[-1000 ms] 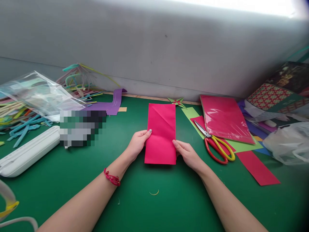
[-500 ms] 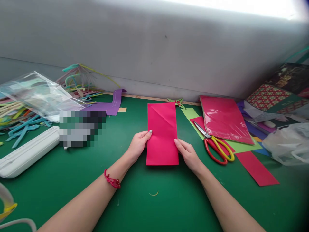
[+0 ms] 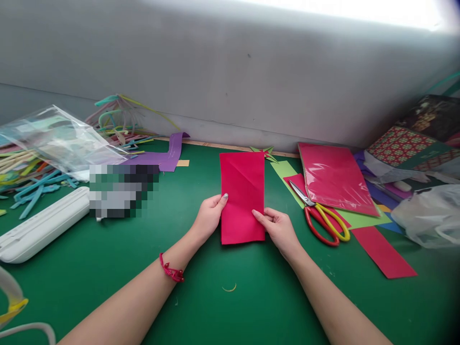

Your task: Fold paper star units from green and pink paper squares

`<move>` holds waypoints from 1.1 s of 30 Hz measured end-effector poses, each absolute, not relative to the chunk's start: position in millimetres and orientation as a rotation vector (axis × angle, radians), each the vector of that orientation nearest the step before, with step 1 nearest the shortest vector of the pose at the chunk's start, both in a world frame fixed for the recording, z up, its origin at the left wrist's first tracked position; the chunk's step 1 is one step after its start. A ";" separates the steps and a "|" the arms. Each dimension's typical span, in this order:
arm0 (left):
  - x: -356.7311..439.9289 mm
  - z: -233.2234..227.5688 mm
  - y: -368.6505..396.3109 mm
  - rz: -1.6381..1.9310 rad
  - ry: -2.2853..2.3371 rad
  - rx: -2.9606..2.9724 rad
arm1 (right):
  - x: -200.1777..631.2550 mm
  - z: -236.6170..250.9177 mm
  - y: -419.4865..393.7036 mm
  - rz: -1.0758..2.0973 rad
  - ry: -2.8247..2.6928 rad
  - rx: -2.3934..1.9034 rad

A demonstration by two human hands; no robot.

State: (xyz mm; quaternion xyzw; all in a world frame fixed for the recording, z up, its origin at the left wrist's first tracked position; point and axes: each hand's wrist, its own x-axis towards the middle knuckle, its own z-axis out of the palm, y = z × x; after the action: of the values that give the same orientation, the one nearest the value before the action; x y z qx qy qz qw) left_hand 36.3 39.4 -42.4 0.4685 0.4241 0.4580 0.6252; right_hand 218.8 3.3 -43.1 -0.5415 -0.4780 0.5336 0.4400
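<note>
A person's bare hands hold a folded red paper point(image 3: 241, 182) above a green worktop point(image 3: 194, 306). The left hand's point(image 3: 211, 214) grip is closed on its left edge, thumb on top and fingers mostly hidden behind. The right hand's point(image 3: 279, 229) grip pinches the right edge lower down, thumb reaching onto the front. The paper stands between the two grips, longer than it is wide, with a faint diagonal crease; most of it extends beyond the thumbs, away from the person. Scissors point(image 3: 323, 220) with one red and one yellow handle lie to the right, near a glossy wrapped pack point(image 3: 336, 177). A patterned box point(image 3: 406, 147) at far right carries small lettering, too blurred to read.
</note>
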 end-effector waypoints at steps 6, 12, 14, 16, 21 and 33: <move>36.8 -38.0 36.0 0.972 0.942 1.077 | 213.2 -27.9 1.6 1.482 -1.081 -1.120; 42.2 -36.2 31.5 0.893 0.872 1.054 | 213.0 -36.0 1.9 1.320 -1.154 -1.287; 42.9 -37.7 31.5 0.923 0.888 1.063 | 212.7 -39.0 1.9 1.267 -1.158 -1.308; 43.0 -39.0 31.8 0.935 0.909 1.071 | 212.1 -39.9 1.7 1.238 -1.165 -1.318; 42.6 -40.1 33.3 0.901 0.940 1.056 | 211.2 -37.2 0.8 1.211 -1.205 -1.309; 43.3 -37.4 31.8 0.881 0.922 1.067 | 211.4 -37.4 2.1 1.235 -1.179 -1.283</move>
State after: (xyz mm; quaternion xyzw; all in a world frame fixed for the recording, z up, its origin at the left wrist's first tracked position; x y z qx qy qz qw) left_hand 43.3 31.8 -37.4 0.4740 0.4099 0.3916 0.6738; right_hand 211.4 2.1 -37.4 -0.5263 -0.4838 0.5066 0.4819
